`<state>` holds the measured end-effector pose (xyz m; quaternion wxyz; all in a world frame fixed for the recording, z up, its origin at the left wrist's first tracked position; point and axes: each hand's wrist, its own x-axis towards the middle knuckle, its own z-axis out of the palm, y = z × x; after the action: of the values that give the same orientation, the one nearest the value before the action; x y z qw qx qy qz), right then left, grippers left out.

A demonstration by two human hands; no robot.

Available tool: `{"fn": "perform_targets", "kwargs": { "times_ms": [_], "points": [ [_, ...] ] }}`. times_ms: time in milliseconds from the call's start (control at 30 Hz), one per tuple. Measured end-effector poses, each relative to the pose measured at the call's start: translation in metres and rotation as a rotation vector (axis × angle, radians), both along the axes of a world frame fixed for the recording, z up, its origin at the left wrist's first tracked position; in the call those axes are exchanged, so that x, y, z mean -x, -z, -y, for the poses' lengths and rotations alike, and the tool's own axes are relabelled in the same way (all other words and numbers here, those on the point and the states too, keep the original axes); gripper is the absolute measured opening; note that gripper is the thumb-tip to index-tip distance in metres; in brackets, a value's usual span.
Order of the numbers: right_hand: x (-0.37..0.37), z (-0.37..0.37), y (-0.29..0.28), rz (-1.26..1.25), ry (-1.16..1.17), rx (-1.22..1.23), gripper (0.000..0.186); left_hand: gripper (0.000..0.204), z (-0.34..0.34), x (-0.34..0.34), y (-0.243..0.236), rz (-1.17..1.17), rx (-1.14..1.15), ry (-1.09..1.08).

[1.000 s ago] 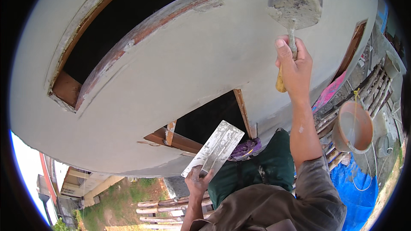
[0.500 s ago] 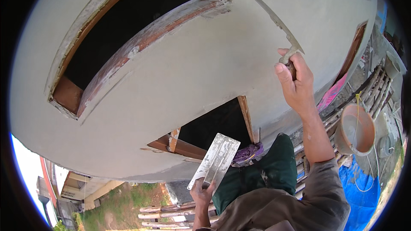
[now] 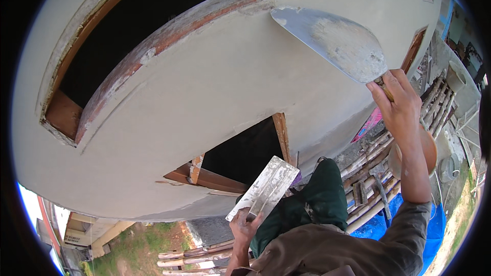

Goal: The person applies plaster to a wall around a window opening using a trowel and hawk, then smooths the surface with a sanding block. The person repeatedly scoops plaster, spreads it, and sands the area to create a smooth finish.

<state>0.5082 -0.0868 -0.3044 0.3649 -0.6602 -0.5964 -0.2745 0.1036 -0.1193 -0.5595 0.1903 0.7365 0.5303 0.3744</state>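
Observation:
My right hand (image 3: 399, 105) grips the handle of a pointed metal trowel (image 3: 332, 41), raised against the grey plastered wall (image 3: 215, 102) with its blade lying flat just below the sill of an upper window opening (image 3: 148, 25). The blade carries only thin smears of plaster. My left hand (image 3: 244, 225) holds a flat rectangular metal float (image 3: 266, 188) low down, in front of a lower window opening (image 3: 245, 153) with a wooden frame. The float's face is streaked with plaster.
I stand on a scaffold of wooden poles (image 3: 368, 194) beside the wall. A round brown basin (image 3: 427, 151) sits behind my right forearm. A blue tarpaulin (image 3: 409, 227), a bucket (image 3: 450, 166) and grass lie far below.
My right hand has swung the trowel from edge-on against the wall to its broad blade face showing, laid flat under the upper sill. The mortar seen on it a second ago is gone. The float stayed low.

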Motion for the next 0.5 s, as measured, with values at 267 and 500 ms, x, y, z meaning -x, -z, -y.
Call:
{"fn": "perform_targets", "kwargs": {
  "times_ms": [267,500],
  "points": [
    [0.006,-0.004,-0.003,-0.043,0.013,0.058,0.022,0.04,0.003,0.011,0.004,0.037,0.053,-0.058],
    [0.011,0.001,-0.007,-0.034,-0.002,0.016,0.023,0.04,0.005,0.018,0.007,-0.006,0.145,-0.06]
  ]
}}
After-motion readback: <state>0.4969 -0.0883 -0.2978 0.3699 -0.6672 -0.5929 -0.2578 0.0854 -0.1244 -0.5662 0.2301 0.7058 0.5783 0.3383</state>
